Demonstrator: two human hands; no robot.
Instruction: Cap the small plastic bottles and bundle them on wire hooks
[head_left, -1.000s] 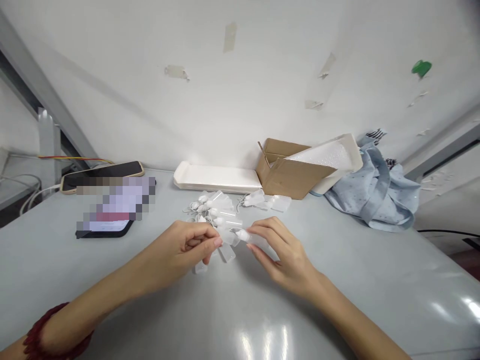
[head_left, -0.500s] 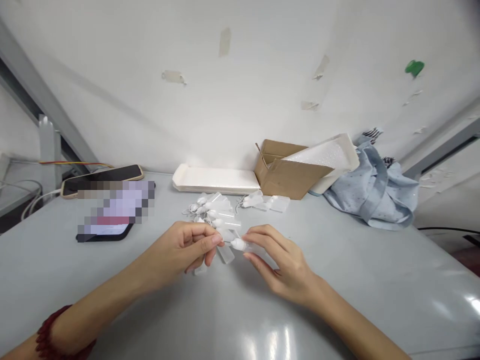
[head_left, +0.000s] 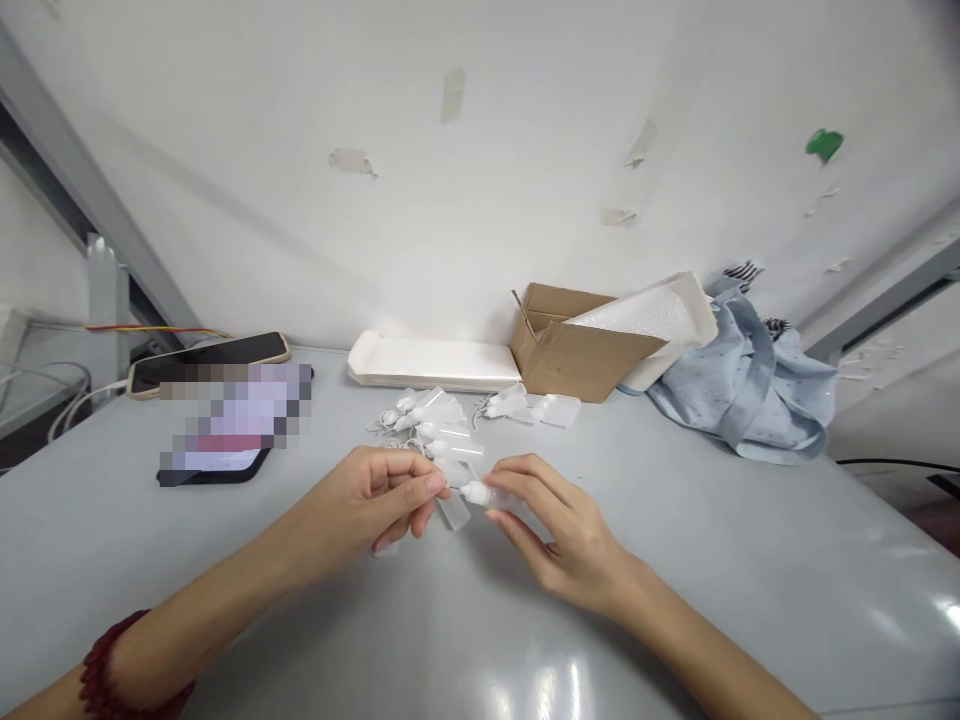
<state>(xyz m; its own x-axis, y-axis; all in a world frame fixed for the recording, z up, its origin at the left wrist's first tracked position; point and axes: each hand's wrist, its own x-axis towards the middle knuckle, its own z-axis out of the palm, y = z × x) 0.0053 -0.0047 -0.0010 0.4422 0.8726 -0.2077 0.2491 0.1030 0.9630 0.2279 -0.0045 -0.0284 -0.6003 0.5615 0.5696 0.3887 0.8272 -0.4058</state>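
Between thumb and fingers, my right hand [head_left: 562,520] holds a small translucent bottle [head_left: 504,498] with a white cap [head_left: 474,493], its tip pointing left. My left hand [head_left: 397,500] is closed in a pinch close to that tip. A thin cord seems to run from the tip into the left fingertips, which hide its end. Just behind my hands lies a loose pile of similar small clear bottles [head_left: 454,451] with white caps and thin grey cords. A few more of these bottles [head_left: 559,410] lie a little farther right.
Flat white trays [head_left: 435,362] lie stacked along the wall. Beside them stands an open cardboard box [head_left: 600,355] with a white tray [head_left: 679,310] leaning out. A light blue cloth bag [head_left: 750,390] sits at right. Two phones [head_left: 217,358] lie at left on the grey table [head_left: 360,640].
My hands keep almost the same hold and place. The capped bottle has turned or shifted very slightly to the left, and the whole view has moved a little.
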